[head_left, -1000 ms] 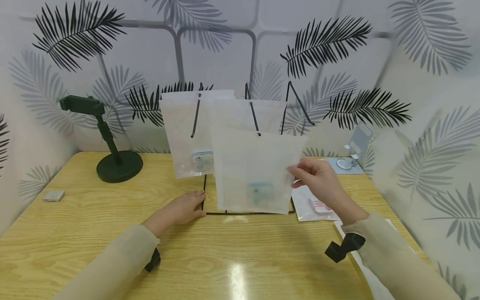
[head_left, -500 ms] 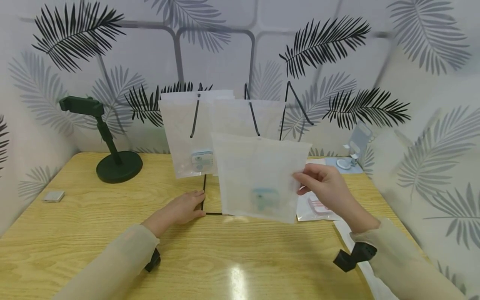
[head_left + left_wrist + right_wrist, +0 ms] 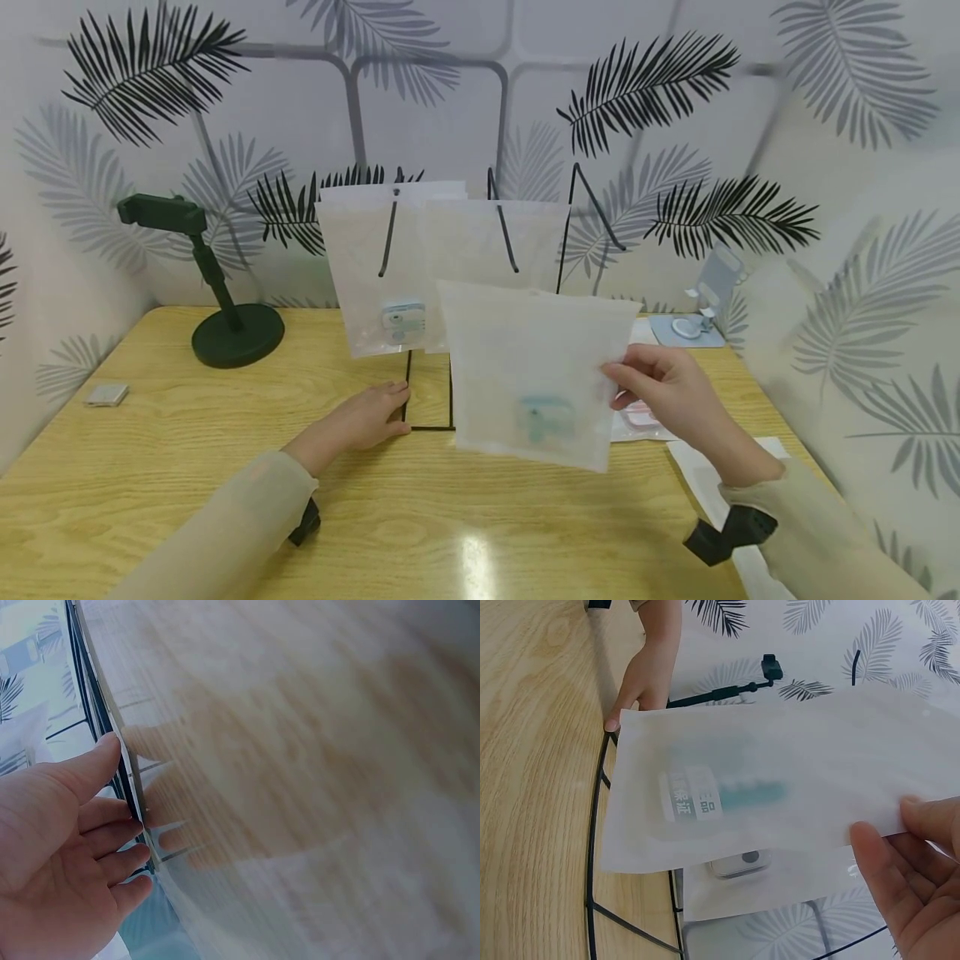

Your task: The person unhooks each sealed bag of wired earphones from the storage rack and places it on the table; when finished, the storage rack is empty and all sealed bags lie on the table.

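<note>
Close in, at eleven o'clock, the left hand (image 3: 371, 414) rested with fingers loosely extended against the black wire rack (image 3: 431, 428); at one o'clock, the right hand (image 3: 663, 390) pinched a white pouch (image 3: 535, 371), just past twelve, by its edge; beyond, at twelve, other pouches (image 3: 367, 292) hung on hooks (image 3: 387, 242).

Frosted plastic pouch (image 3: 531, 371), glossy wood-grain table (image 3: 375, 517)
Milky, matt at centre; smooth, shiny at bottom centre; matt, plastic-looking stand (image 3: 217, 277) at left.

Left sleeve (image 3: 232, 527) and right sleeve (image 3: 817, 533) plain beige, loose, wrist-length, 1 black left wrist camera (image 3: 306, 523), partly hidden, 1 black right wrist camera (image 3: 748, 527), angular, 2 joined blocks.
</note>
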Motion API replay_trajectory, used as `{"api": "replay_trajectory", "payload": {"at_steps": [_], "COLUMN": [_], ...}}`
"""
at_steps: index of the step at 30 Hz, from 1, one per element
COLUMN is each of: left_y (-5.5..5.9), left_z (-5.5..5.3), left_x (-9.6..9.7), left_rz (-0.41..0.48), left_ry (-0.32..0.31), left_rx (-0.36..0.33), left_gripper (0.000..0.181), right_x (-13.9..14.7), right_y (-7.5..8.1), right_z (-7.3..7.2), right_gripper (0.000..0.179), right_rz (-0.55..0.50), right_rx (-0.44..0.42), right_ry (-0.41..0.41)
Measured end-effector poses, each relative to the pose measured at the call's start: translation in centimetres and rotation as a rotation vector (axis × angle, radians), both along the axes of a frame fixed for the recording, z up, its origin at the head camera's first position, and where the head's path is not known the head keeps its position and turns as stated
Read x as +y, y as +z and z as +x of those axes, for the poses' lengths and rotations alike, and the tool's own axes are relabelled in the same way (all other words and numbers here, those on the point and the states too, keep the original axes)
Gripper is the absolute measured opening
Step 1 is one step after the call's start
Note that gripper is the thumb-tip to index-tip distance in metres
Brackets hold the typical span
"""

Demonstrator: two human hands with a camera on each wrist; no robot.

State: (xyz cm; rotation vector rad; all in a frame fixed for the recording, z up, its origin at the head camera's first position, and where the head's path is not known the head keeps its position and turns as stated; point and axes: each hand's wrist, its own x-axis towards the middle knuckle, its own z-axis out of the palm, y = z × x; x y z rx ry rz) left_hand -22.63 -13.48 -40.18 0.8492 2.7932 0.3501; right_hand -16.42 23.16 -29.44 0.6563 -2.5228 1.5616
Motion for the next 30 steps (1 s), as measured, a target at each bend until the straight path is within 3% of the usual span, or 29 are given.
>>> {"api": "replay_trajectory", "payload": {"at_steps": [8, 17, 23, 30], "left_y": [0.0, -0.2, -0.1, -0.1], "left_z": [0.0, -0.1, 0.0, 0.0], "left_x": [0.0, 0.0, 0.0, 0.1], "left_rz": [-0.006, -0.003, 0.006, 0.007], "left_ry": [0.007, 0.019, 0.033, 0.024], "left_rx": [-0.012, -0.018, -0.039, -0.042], "left_gripper": [0.058, 0.06, 0.06, 0.06], "right_x": [1.2, 3.3, 4.7, 6.2], "right_y": [-0.5, -1.8, -3.1, -5.1], "right_z": [0.8, 1.5, 1.8, 2.5], "right_gripper": [0.015, 0.016, 0.02, 0.027], "right_rz": [-0.037, -0.088, -0.1, -0.248], "right_rx": [-0.055, -0.162, -0.34, -0.581], "right_ry": [0.035, 0.129, 0.248, 0.448]}}
